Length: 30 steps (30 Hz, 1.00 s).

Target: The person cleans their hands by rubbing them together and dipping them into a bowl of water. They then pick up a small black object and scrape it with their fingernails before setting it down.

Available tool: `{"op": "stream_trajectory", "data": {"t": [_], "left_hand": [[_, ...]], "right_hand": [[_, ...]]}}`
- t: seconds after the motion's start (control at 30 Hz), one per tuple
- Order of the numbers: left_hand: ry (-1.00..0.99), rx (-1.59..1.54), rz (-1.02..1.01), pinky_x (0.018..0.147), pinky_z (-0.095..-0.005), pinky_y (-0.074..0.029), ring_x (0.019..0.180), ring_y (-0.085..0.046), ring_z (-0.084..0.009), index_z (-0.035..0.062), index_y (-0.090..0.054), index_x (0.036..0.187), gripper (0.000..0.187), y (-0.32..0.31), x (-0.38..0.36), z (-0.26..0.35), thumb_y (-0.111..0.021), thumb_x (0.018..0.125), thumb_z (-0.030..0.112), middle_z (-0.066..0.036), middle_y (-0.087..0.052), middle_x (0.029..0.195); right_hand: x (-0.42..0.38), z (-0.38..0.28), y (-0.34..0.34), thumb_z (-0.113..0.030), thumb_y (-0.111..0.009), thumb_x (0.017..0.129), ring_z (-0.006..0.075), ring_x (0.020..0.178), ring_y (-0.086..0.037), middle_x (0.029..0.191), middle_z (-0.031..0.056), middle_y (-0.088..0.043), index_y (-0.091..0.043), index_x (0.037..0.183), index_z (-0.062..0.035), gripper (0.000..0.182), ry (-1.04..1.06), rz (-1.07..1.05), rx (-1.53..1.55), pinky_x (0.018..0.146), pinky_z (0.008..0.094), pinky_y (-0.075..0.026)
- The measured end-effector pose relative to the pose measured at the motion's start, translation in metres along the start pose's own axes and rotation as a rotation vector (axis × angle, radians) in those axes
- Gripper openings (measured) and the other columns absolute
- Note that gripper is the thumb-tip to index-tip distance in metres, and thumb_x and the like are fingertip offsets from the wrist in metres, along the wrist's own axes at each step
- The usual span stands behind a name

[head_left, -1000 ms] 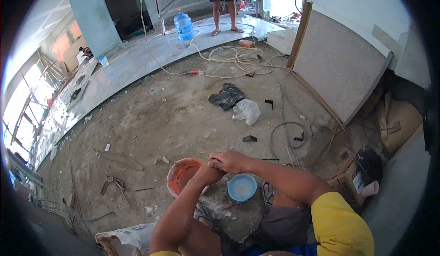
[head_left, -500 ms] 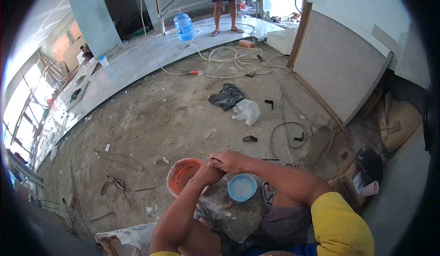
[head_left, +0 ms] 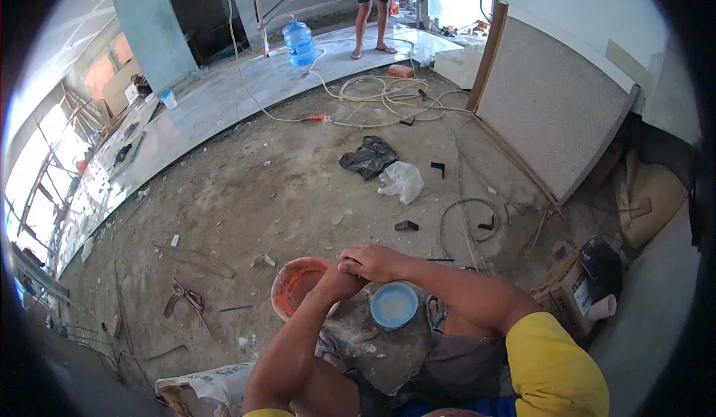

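Note:
Both my hands are brought together in front of my knees, above the floor. My right hand [head_left: 377, 262] lies on top, its fingers folded over my left hand [head_left: 341, 283]. Most of the left hand's fingers are hidden under the right. No tool shows in either one. Behind my left hand and wrist stands an orange bucket [head_left: 287, 286], with a rough coating on its inside and partly covered by my forearm. Between my feet, below my right forearm, is a round light-blue basin [head_left: 394, 305] holding something pale.
A black plastic bag [head_left: 368, 157] and a clear plastic bag [head_left: 403, 183] lie ahead. Beyond them are a coiled hose or cable [head_left: 373, 89], a blue water jug [head_left: 299, 42] and a standing person [head_left: 373, 14]. A panel [head_left: 552, 104] leans at right, near a cardboard box [head_left: 564, 298].
The standing person in the background has shifted slightly to the right, with the feet moved. My hands stay together in the same place.

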<state>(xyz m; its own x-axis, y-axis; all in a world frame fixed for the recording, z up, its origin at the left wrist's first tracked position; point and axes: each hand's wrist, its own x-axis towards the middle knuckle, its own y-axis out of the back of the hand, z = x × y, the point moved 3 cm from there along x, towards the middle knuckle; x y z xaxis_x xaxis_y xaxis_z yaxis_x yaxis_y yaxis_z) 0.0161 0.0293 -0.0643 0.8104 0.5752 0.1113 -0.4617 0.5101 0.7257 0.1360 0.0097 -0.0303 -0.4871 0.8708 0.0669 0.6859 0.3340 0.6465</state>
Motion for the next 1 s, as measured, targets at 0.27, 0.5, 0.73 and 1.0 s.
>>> {"op": "stream_trajectory", "data": {"t": [0.27, 0.5, 0.73, 1.0], "left_hand": [[0.046, 0.011, -0.024, 0.082, -0.0388, -0.051, 0.096, -0.063, -0.0287, 0.0058, -0.067, 0.097, 0.016, 0.003, 0.002, 0.004, -0.060, 0.087, 0.015, -0.014, -0.067, 0.100], [0.047, 0.068, -0.084, 0.084, -0.0380, -0.050, 0.098, -0.063, -0.0281, 0.0061, -0.067, 0.097, 0.015, -0.006, 0.002, -0.012, -0.060, 0.086, 0.014, -0.014, -0.067, 0.101], [0.078, 0.033, -0.076, 0.084, -0.0386, -0.050, 0.098, -0.063, -0.0282, 0.0066, -0.068, 0.098, 0.016, -0.004, 0.001, -0.009, -0.059, 0.087, 0.013, -0.014, -0.067, 0.102], [0.062, -0.010, -0.035, 0.081, -0.0377, -0.051, 0.096, -0.064, -0.0266, 0.0062, -0.069, 0.094, 0.013, 0.002, 0.001, 0.001, -0.062, 0.084, 0.009, -0.013, -0.068, 0.100]], "right_hand": [[0.001, 0.004, -0.003, -0.046, -0.043, 0.097, 0.0386, 0.099, -0.060, 0.102, 0.0205, -0.064, -0.058, 0.111, -0.0037, 0.047, -0.011, -0.019, 0.015, 0.084, 0.0442, -0.046], [-0.001, -0.005, 0.003, -0.046, -0.043, 0.097, 0.0391, 0.097, -0.061, 0.102, 0.0205, -0.064, -0.058, 0.112, -0.0038, 0.047, -0.046, -0.033, -0.006, 0.083, 0.0447, -0.047], [0.000, 0.000, 0.000, -0.048, -0.042, 0.097, 0.0408, 0.097, -0.060, 0.101, 0.0218, -0.064, -0.058, 0.107, -0.0042, 0.048, -0.015, -0.010, 0.018, 0.082, 0.0472, -0.046], [0.000, 0.000, 0.000, -0.042, -0.045, 0.097, 0.0393, 0.096, -0.061, 0.102, 0.0213, -0.064, -0.058, 0.112, -0.0032, 0.044, -0.008, -0.006, -0.004, 0.082, 0.0445, -0.047]]}}
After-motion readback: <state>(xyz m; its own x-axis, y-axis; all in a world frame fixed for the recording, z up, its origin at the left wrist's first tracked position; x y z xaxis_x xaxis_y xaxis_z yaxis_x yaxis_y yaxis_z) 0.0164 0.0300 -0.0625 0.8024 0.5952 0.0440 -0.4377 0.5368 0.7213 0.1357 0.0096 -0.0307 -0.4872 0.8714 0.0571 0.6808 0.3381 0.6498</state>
